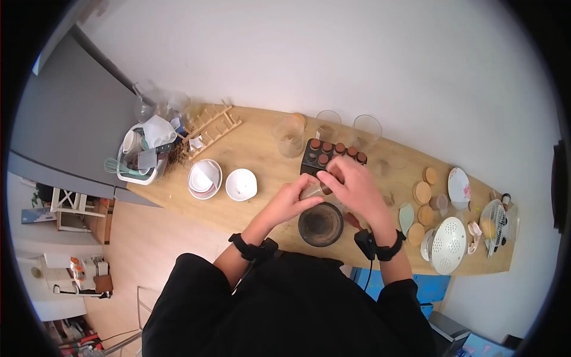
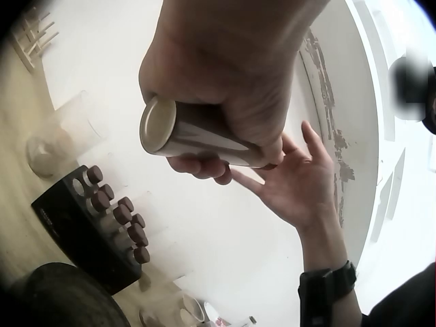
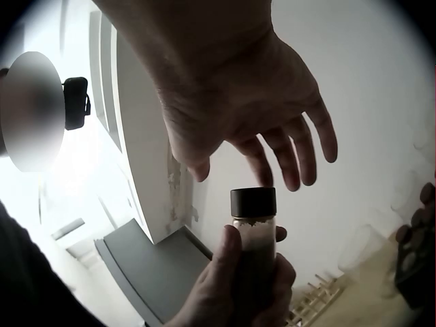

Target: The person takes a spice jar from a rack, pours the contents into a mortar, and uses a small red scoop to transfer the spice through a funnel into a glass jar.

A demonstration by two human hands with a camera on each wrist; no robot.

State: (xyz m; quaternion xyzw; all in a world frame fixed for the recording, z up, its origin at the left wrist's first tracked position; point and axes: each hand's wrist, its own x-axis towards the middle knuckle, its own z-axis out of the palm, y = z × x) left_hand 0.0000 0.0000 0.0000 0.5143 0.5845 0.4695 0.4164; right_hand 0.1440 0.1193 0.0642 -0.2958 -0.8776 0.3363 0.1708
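Note:
My left hand (image 1: 288,203) grips a small glass spice jar (image 2: 204,136) with its fingers wrapped round the body. The jar has a dark brown screw lid (image 3: 253,203), and powder shows through the glass below it. Over that lid is my right hand (image 3: 238,102), its fingers spread and loosely bent, one fingertip right at the lid's top edge. Beneath both hands a dark round mortar-like bowl (image 1: 320,225) sits on the wooden table. Just beyond them stands a black spice rack (image 2: 82,225) with several brown-capped jars, partly hidden by the right hand in the head view.
Tall glass containers (image 1: 367,128) stand along the wall. Left of the hands are a white bowl (image 1: 241,185), stacked bowls (image 1: 205,179) and a wooden rack (image 1: 215,128). To the right lie round wooden lids (image 1: 422,192), a white colander (image 1: 448,245) and a plate (image 1: 459,185).

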